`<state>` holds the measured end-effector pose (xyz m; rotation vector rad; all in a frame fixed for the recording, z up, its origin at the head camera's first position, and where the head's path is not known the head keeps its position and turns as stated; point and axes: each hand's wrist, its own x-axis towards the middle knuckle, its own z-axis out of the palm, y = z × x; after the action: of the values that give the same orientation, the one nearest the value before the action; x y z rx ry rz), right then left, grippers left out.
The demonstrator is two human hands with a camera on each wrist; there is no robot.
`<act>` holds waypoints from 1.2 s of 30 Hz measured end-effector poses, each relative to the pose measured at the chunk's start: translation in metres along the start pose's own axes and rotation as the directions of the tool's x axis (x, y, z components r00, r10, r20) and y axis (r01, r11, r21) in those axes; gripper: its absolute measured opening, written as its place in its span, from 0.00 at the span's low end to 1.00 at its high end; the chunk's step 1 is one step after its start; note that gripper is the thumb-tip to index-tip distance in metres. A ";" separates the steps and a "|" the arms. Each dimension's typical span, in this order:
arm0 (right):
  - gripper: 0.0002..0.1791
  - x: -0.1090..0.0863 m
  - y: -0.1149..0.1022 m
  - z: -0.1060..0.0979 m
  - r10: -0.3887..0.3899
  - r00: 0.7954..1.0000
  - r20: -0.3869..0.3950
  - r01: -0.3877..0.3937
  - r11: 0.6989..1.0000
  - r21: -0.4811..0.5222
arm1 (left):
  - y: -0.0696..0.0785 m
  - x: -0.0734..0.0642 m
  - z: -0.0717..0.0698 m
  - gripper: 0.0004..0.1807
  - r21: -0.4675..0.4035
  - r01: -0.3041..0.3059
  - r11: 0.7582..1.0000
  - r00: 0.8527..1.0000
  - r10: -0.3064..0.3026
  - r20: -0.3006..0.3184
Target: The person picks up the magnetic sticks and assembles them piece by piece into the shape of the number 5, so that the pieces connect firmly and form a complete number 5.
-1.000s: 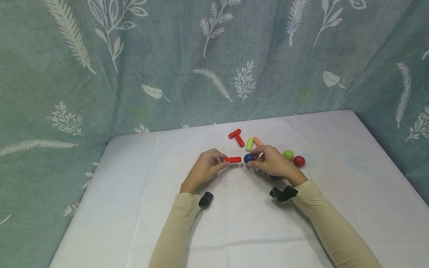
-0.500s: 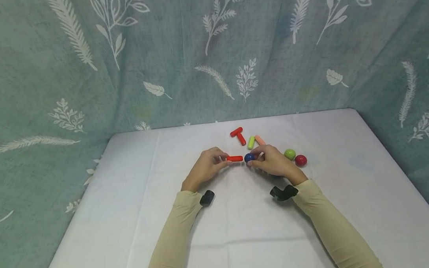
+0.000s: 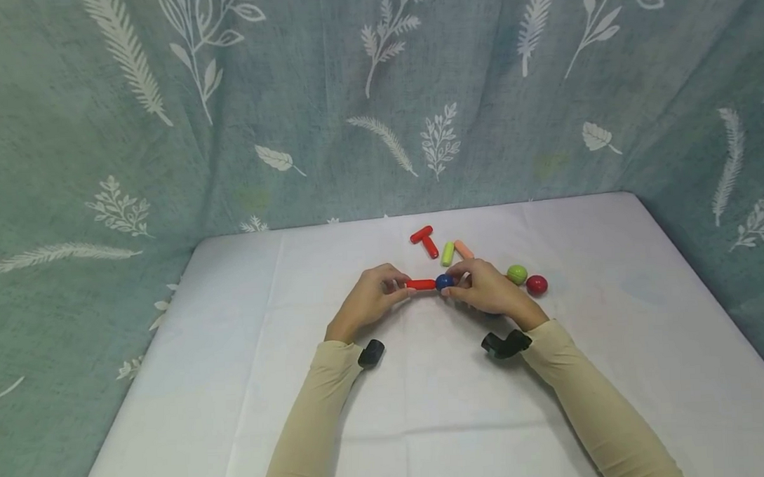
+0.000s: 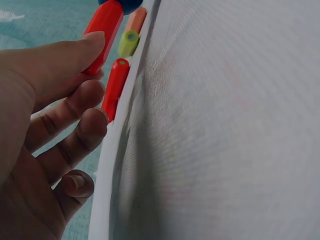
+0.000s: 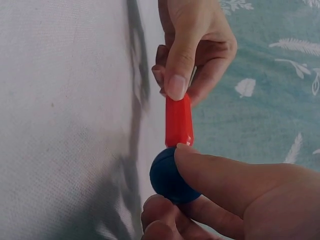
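My left hand (image 3: 373, 298) pinches the outer end of a red stick (image 3: 421, 285) between thumb and forefinger, its other fingers loosely bent below in the left wrist view. My right hand (image 3: 488, 289) holds a blue ball (image 5: 170, 177) between thumb and fingers. The stick's free end meets the ball; in the right wrist view they touch, though whether the stick sits in a hole is hidden. Both pieces appear held just above the white table (image 3: 338, 422).
Behind the hands lie two red sticks (image 3: 422, 234), a green stick (image 3: 448, 254) and an orange stick (image 3: 463, 249). A green ball (image 3: 517, 274) and a red ball (image 3: 537, 285) sit right of my right hand. Another dark ball is mostly hidden beneath that hand.
The gap between the red stick and the blue ball has closed. My left hand has moved slightly right with the stick; my right hand has stayed nearly in place, still holding the ball.
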<state>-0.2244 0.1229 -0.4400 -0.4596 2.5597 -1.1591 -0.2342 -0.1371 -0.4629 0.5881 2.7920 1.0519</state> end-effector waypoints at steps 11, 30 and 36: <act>0.24 0.001 0.000 -0.002 0.016 1.000 0.020 -0.016 1.000 0.026 | 0.002 0.000 0.000 0.13 0.021 -0.022 1.000 1.000 0.022 -0.007; 0.23 0.003 0.001 0.004 -0.016 0.999 -0.028 0.013 0.994 -0.113 | 0.000 0.000 0.004 0.14 0.046 0.019 0.999 1.000 -0.020 0.023; 0.23 0.003 -0.001 0.005 -0.007 1.000 -0.030 0.003 0.992 -0.125 | -0.001 0.001 0.004 0.14 0.052 0.013 0.999 0.999 -0.015 0.033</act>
<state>-0.2247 0.1178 -0.4431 -0.4806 2.6693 -1.0188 -0.2342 -0.1350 -0.4670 0.5849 2.7981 0.9602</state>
